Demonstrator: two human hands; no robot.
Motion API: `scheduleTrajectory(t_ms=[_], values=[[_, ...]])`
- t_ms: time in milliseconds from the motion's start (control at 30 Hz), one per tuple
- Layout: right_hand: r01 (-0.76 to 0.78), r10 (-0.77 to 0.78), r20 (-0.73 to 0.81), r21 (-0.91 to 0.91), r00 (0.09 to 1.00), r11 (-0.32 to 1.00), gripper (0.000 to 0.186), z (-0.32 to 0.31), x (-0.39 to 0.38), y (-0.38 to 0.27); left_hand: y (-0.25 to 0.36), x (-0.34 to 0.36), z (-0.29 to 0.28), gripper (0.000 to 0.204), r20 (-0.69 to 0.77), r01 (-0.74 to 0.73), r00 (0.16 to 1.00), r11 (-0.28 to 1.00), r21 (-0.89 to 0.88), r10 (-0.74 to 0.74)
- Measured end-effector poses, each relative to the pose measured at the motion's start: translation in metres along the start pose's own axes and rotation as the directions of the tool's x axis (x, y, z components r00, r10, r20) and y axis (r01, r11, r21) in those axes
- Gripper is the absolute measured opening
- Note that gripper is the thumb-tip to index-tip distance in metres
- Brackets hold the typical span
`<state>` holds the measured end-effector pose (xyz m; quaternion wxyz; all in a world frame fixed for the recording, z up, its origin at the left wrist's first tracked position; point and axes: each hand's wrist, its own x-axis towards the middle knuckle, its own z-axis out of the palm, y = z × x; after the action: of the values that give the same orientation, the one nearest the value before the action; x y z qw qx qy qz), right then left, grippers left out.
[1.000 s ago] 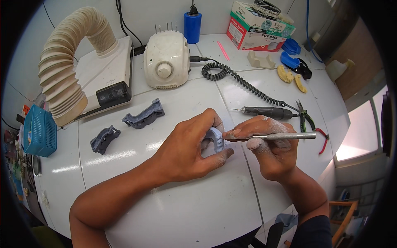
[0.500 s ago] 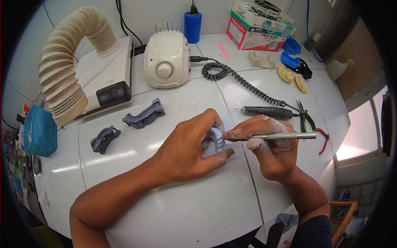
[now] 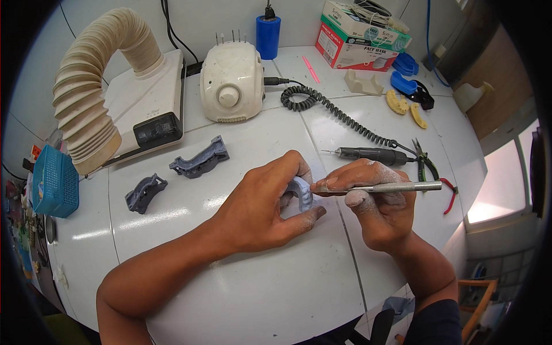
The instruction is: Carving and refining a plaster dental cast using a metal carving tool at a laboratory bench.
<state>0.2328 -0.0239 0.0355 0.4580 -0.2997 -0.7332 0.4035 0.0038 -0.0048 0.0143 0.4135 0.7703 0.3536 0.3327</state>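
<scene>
My left hand point(image 3: 257, 210) is closed round a pale blue-grey dental arch model point(image 3: 305, 195), its tooth row turned toward the right. My right hand point(image 3: 380, 215), dusted with white powder, grips a slim metal-handled tool point(image 3: 411, 187) like a pen; its tip is at the model, hidden by fingertips. Left of the hands lie two darker grey molded dental pieces, a larger one point(image 3: 198, 159) and a smaller one point(image 3: 145, 194). A black rotary handpiece point(image 3: 368, 155) lies beyond my right hand, beside green-and-red handled pliers point(image 3: 426, 167).
A white hose unit point(image 3: 155, 98), cream control box point(image 3: 230, 86) with coiled cord point(image 3: 339, 115) and blue cylinder point(image 3: 268, 37) stand at the back. Stacked mask boxes point(image 3: 356, 52), blue trays point(image 3: 404, 85) and yellow casts point(image 3: 397, 104) are at back right; a blue basket point(image 3: 54, 181) is left.
My right hand and the metal tool have shifted very slightly to the right and up. My left hand and the model stay where they were.
</scene>
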Motion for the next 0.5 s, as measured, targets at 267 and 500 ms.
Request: scheduleTrajectory(t_ms=[267, 500], values=[[0.021, -0.018, 0.043, -0.06, 0.999, 0.998, 0.013, -0.0026, 0.003, -0.0018, -0.0016, -0.0007, -0.0003, 0.043, -0.006, -0.023, 1.0, 1.0, 0.017, 0.023], [-0.021, 0.021, -0.001, 0.057, 1.0, 0.998, 0.015, -0.001, 0.0003, 0.0012, -0.0019, -0.0004, 0.0011, 0.044, -0.006, -0.019, 1.0, 1.0, 0.016, 0.02]])
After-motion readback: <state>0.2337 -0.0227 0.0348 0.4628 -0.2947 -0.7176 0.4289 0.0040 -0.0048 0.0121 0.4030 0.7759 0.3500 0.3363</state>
